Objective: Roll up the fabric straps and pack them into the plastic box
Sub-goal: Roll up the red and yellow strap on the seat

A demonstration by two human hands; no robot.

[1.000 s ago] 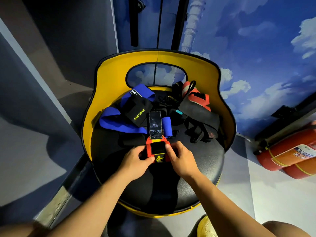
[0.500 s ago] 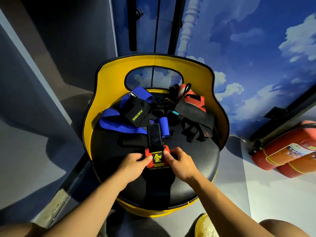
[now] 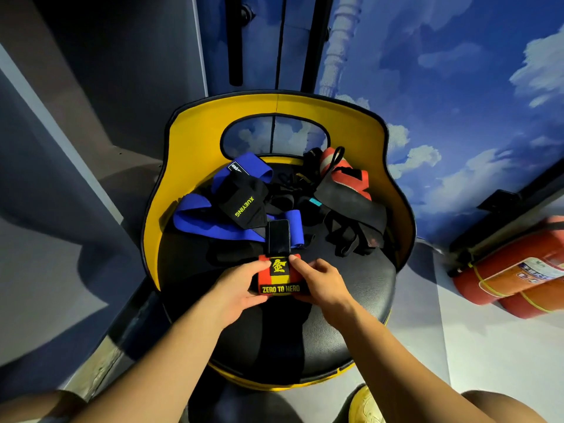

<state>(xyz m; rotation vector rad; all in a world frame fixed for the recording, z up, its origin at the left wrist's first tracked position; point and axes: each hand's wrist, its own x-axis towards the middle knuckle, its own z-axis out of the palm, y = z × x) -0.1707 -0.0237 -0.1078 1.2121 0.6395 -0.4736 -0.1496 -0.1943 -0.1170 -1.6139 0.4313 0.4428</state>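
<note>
Red-and-yellow "ZERO TO HERO" strap [image 3: 279, 277] partly rolled on the black seat [image 3: 360, 288], pinched between left hand [image 3: 236, 288] and right hand [image 3: 320, 283]. Just beyond, black Velcro tab [image 3: 278, 236], blue straps [image 3: 210, 222], black "XUEYING" wrap [image 3: 244, 203].

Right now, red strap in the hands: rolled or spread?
Partly rolled. Both hands, left and right, grip a red strap bundle; its black tail still lies flat beyond it.

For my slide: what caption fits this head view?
Both hands, left and right, grip a red strap on the stool.
</note>
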